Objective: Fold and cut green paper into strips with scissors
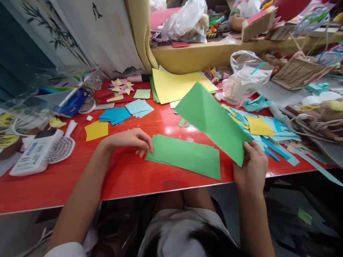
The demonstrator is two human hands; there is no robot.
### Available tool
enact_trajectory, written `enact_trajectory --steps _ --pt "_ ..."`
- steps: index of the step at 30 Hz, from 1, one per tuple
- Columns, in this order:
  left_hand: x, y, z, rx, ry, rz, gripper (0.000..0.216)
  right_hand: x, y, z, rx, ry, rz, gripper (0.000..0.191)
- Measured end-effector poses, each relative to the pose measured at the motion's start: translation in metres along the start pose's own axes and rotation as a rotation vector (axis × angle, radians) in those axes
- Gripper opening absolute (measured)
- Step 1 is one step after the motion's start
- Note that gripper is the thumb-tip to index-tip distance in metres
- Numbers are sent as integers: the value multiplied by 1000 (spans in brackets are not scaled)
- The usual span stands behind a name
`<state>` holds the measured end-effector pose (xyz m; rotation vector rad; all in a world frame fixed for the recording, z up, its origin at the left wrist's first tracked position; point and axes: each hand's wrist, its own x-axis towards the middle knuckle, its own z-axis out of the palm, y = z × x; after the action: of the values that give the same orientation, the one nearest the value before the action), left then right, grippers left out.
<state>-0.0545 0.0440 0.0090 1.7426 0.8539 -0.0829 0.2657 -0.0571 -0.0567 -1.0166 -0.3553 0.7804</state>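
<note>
My right hand [251,167] pinches the near corner of a creased green paper sheet [211,121] and holds it tilted up above the red table [128,178]. A stack of green paper sheets [187,155] lies flat near the table's front edge. Resting on the table, my left hand [131,140] has its fingers curled, with the fingertips at the stack's left edge.
Yellow sheets [174,85] lie at the back, blue squares [120,113] and a yellow square [96,130] to the left. A hairbrush [61,148] and a white device [36,153] sit far left. A plastic bag [245,78], paper strips [270,137] and cords [316,125] crowd the right.
</note>
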Motion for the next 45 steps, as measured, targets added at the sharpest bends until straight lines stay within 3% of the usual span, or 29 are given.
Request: enact_trajectory --steps 2,6,8,12,17,24,28,35,40,42,45 --pt "1 -1 1 -1 108 37 18 -3 2 0 -97 -41 -12 19" --pt "9 -2 4 -35 458 81 20 -12 4 -4 -344 -126 16 26" --pt "13 -3 6 -15 525 44 23 -16 4 -6 -469 -165 17 29" --pt "19 -9 8 150 499 -69 32 -21 6 -10 -705 -244 -26 32" --pt "21 -15 14 344 477 -104 50 -25 7 -12 -912 -331 -122 40" --pt "23 -12 21 412 438 -100 28 -32 9 -9 -1205 -399 -323 60" --pt "23 -6 21 365 417 -47 24 -34 10 -5 -1209 -399 -366 67" --pt "34 -4 26 -7 508 -48 26 -35 13 -8 -1090 -332 -339 66" --pt "32 -2 21 -97 785 187 24 0 8 4 -802 -358 -266 74" --pt "28 -1 16 -153 909 291 25 22 1 25 -690 -424 -246 77" --pt "22 -4 8 -145 1108 357 28 51 -6 69 -539 -617 1 57"
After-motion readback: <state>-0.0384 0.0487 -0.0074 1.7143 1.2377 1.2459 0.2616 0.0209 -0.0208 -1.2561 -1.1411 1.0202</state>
